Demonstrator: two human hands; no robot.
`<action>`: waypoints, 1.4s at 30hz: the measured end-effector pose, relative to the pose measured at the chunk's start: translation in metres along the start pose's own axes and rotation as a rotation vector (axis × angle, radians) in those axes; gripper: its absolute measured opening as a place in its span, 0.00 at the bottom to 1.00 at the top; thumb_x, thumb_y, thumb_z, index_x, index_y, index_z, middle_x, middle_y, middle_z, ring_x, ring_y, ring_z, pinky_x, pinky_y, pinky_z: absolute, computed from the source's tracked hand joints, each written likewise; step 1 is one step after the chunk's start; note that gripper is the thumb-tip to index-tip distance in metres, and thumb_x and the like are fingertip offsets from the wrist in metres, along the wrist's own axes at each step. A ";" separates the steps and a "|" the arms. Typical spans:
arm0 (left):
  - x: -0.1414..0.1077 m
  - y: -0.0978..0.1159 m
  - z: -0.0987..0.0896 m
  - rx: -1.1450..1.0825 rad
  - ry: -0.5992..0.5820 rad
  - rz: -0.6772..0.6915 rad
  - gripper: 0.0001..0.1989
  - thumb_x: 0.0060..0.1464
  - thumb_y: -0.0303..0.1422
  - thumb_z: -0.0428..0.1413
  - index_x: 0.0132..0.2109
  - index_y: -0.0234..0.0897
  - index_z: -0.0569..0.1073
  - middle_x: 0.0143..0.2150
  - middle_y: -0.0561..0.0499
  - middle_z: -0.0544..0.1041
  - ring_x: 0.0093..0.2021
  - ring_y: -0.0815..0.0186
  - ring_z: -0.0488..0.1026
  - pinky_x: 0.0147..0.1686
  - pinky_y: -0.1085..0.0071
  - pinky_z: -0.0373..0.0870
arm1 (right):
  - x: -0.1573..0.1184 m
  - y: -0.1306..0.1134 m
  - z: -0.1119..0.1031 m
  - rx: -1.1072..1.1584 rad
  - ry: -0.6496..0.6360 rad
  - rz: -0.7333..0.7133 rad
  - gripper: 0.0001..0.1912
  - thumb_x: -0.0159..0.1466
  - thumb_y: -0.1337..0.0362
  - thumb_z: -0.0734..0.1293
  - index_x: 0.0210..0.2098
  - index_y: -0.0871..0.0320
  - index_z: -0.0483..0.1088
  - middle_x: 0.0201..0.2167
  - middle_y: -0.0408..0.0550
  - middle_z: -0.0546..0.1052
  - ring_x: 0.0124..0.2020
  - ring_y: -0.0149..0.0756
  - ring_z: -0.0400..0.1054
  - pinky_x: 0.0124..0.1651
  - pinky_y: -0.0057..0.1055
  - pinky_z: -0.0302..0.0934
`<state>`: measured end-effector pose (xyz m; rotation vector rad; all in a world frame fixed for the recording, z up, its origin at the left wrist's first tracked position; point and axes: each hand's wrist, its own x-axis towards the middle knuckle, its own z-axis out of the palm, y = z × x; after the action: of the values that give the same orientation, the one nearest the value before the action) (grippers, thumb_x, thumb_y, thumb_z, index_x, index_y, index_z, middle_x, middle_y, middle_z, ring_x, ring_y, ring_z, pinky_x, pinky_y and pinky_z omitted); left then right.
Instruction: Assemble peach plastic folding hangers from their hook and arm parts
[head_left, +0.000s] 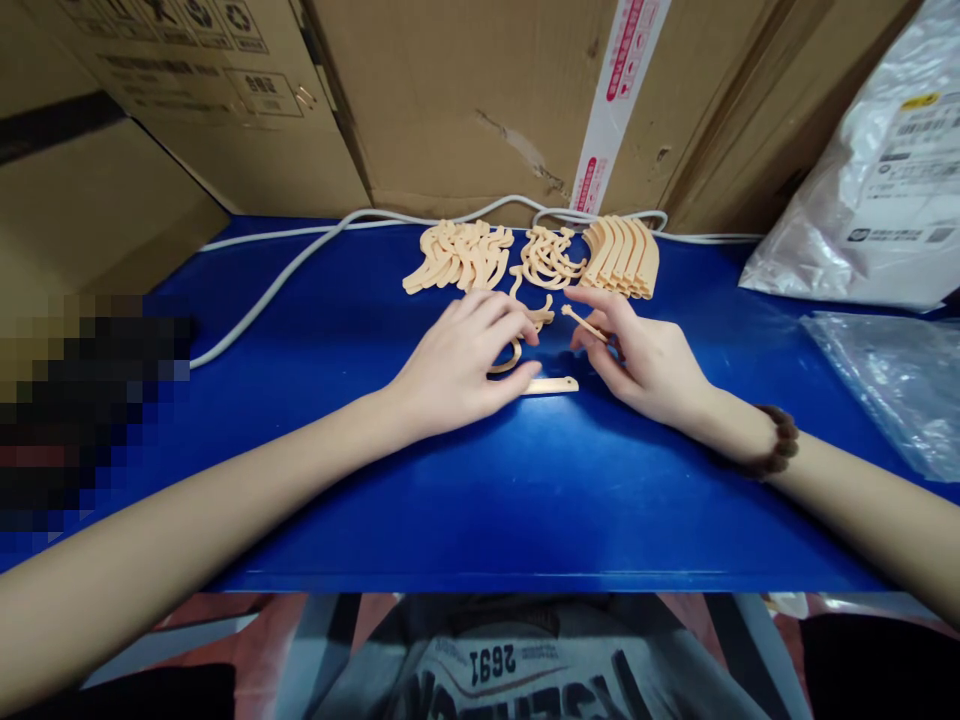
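Thumb and fingers of my right hand (651, 362) are closed on a thin peach-coloured stick with a small knobbed end (581, 320), which points up and left. My left hand (469, 365) rests palm down with thumb and fingers apart. Beside its thumb lies a flat peach strip (555, 385) with a hole at its right end; the other end is hidden. A curved peach piece (516, 355) shows in the gap between that thumb and the fingers. Just beyond the fingertips lie a few more hooked pieces (541, 316), partly covered by my hand.
Behind my hands are a pile of wavy pieces (461, 255), a pile of thin curved pieces (551, 258) and a row of wider curved pieces (621, 257). A white cable (300, 262) runs along cardboard boxes (480, 110). Plastic bags (862, 200) lie at right on the blue table (487, 510).
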<state>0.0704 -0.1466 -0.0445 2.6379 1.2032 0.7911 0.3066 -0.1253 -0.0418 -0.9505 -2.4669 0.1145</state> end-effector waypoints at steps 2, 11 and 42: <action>-0.002 0.004 0.002 -0.003 -0.048 0.068 0.08 0.58 0.36 0.54 0.42 0.39 0.69 0.59 0.44 0.70 0.63 0.52 0.61 0.63 0.52 0.58 | 0.000 -0.001 -0.002 0.026 0.014 0.019 0.22 0.69 0.64 0.59 0.62 0.62 0.60 0.32 0.44 0.79 0.27 0.31 0.72 0.33 0.26 0.63; -0.004 0.003 0.007 0.016 -0.205 0.126 0.07 0.62 0.36 0.49 0.41 0.37 0.68 0.64 0.39 0.65 0.67 0.49 0.57 0.64 0.49 0.58 | 0.006 -0.001 -0.006 -0.209 -0.183 0.113 0.24 0.73 0.48 0.52 0.46 0.61 0.68 0.31 0.52 0.79 0.27 0.38 0.72 0.27 0.29 0.55; 0.000 0.004 0.004 -0.122 -0.157 0.052 0.09 0.68 0.36 0.44 0.38 0.38 0.60 0.62 0.38 0.67 0.64 0.54 0.62 0.61 0.55 0.61 | -0.007 -0.012 -0.025 0.076 -0.242 0.119 0.21 0.74 0.55 0.50 0.36 0.58 0.68 0.29 0.46 0.72 0.29 0.33 0.66 0.34 0.29 0.55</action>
<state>0.0748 -0.1491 -0.0470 2.5865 1.0173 0.6304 0.3160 -0.1410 -0.0198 -1.1060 -2.6004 0.3818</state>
